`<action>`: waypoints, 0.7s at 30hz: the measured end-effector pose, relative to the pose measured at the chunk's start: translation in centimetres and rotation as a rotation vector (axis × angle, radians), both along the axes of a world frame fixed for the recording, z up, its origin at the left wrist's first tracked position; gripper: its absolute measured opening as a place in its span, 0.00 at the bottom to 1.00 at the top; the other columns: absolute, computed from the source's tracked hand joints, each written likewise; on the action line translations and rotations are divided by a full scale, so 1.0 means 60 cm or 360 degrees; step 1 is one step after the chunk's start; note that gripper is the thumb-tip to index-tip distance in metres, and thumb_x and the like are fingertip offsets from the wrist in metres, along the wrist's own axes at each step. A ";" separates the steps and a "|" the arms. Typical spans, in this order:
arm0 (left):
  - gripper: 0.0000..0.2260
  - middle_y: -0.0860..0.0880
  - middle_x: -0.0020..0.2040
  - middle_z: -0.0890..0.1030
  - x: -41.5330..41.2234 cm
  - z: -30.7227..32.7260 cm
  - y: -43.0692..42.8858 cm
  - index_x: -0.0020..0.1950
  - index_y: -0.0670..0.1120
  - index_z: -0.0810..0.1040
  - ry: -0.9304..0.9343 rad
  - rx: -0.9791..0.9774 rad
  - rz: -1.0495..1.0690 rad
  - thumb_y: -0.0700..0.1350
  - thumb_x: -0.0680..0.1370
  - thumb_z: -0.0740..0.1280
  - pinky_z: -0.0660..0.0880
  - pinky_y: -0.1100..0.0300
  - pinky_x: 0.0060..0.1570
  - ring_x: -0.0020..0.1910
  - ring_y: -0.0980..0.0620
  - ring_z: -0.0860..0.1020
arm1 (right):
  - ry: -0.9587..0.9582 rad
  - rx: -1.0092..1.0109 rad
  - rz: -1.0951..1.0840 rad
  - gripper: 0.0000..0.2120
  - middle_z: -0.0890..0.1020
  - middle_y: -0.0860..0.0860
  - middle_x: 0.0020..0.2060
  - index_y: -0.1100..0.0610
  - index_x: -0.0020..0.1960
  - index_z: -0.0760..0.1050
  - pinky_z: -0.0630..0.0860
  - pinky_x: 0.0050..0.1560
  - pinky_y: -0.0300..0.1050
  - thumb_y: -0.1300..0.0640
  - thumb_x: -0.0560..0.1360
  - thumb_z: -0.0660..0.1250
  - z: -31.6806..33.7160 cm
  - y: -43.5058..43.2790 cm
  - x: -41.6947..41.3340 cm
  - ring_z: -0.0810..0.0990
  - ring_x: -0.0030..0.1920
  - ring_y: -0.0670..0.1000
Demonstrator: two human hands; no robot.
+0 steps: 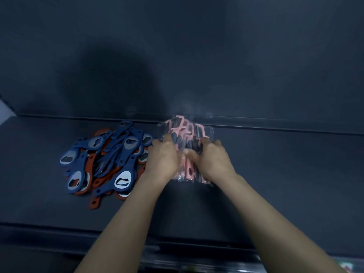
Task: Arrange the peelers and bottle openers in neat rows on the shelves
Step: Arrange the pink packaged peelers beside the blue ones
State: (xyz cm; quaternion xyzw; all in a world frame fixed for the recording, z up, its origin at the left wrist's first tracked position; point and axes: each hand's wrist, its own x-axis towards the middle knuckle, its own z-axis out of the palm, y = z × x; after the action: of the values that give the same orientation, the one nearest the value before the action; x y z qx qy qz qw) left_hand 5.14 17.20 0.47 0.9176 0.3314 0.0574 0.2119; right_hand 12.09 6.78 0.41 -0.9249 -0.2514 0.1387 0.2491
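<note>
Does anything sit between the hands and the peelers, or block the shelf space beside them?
Nothing between: left hand and right hand both grip the pink peelers, which sit in clear wrapping. The heap of bottle openers crowds the shelf just left of them; the shelf to the right shows no obstacle.

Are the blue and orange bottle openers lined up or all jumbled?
Jumbled: the blue and orange bottle openers lie criss-crossed in a heap on the dark shelf.
</note>
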 end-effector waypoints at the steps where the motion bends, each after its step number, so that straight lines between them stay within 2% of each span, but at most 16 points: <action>1: 0.21 0.36 0.54 0.73 -0.002 0.003 0.003 0.66 0.40 0.65 -0.0029 -0.0024 -0.0004 0.46 0.77 0.65 0.68 0.56 0.44 0.51 0.38 0.75 | -0.0017 -0.0048 0.0018 0.28 0.69 0.60 0.59 0.60 0.66 0.66 0.71 0.59 0.52 0.42 0.75 0.64 -0.001 0.005 -0.002 0.70 0.60 0.62; 4: 0.23 0.38 0.53 0.75 -0.001 0.010 0.011 0.66 0.40 0.63 -0.0016 -0.0119 -0.0001 0.43 0.75 0.68 0.67 0.58 0.41 0.49 0.41 0.76 | 0.0005 -0.0111 0.0048 0.30 0.67 0.61 0.61 0.60 0.69 0.62 0.69 0.61 0.52 0.46 0.73 0.67 0.001 0.014 -0.003 0.68 0.61 0.63; 7: 0.19 0.40 0.53 0.76 0.004 0.014 0.015 0.63 0.40 0.64 0.0053 -0.0163 0.0013 0.40 0.75 0.66 0.67 0.57 0.40 0.48 0.43 0.76 | 0.0125 -0.0092 0.0054 0.28 0.67 0.60 0.60 0.59 0.67 0.64 0.72 0.58 0.50 0.49 0.73 0.68 0.008 0.017 0.001 0.72 0.58 0.62; 11: 0.14 0.46 0.44 0.76 0.010 0.010 0.017 0.58 0.40 0.69 0.0040 -0.0358 0.0116 0.38 0.74 0.66 0.68 0.61 0.31 0.37 0.51 0.75 | 0.0215 -0.0051 0.0060 0.22 0.74 0.59 0.57 0.60 0.64 0.66 0.74 0.47 0.44 0.56 0.72 0.67 0.011 0.014 0.008 0.77 0.53 0.59; 15: 0.04 0.45 0.40 0.80 0.016 0.008 0.012 0.44 0.43 0.79 0.0007 -0.0664 0.0102 0.39 0.71 0.68 0.74 0.59 0.32 0.36 0.49 0.79 | 0.0274 -0.0024 -0.0001 0.18 0.78 0.55 0.50 0.60 0.60 0.69 0.70 0.36 0.40 0.60 0.71 0.67 0.013 0.007 0.013 0.76 0.44 0.53; 17: 0.00 0.46 0.35 0.79 0.019 0.008 0.007 0.39 0.44 0.79 -0.0041 -0.0761 0.0110 0.40 0.69 0.69 0.74 0.60 0.32 0.34 0.49 0.79 | 0.0272 -0.0038 -0.0042 0.15 0.79 0.54 0.49 0.59 0.56 0.71 0.70 0.38 0.40 0.59 0.70 0.66 0.012 0.003 0.015 0.76 0.43 0.53; 19: 0.04 0.48 0.32 0.77 0.021 0.004 0.005 0.35 0.45 0.77 -0.0101 -0.0799 0.0138 0.40 0.70 0.69 0.72 0.61 0.31 0.31 0.50 0.77 | 0.0236 -0.0084 -0.0080 0.12 0.79 0.55 0.50 0.59 0.53 0.71 0.70 0.40 0.40 0.59 0.70 0.66 0.011 -0.002 0.017 0.78 0.46 0.55; 21: 0.06 0.49 0.32 0.76 0.021 0.000 0.006 0.34 0.46 0.75 -0.0142 -0.0742 0.0170 0.41 0.70 0.68 0.72 0.62 0.29 0.30 0.52 0.76 | 0.0148 -0.0145 -0.0150 0.15 0.79 0.58 0.53 0.60 0.56 0.70 0.68 0.42 0.41 0.56 0.72 0.66 0.009 -0.011 0.019 0.78 0.52 0.59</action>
State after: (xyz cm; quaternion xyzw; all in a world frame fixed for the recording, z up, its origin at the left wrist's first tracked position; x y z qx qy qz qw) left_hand 6.39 17.56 0.50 0.8216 0.3739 0.0310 0.4291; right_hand 13.23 6.12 0.97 -0.9387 -0.1890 0.1811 0.2244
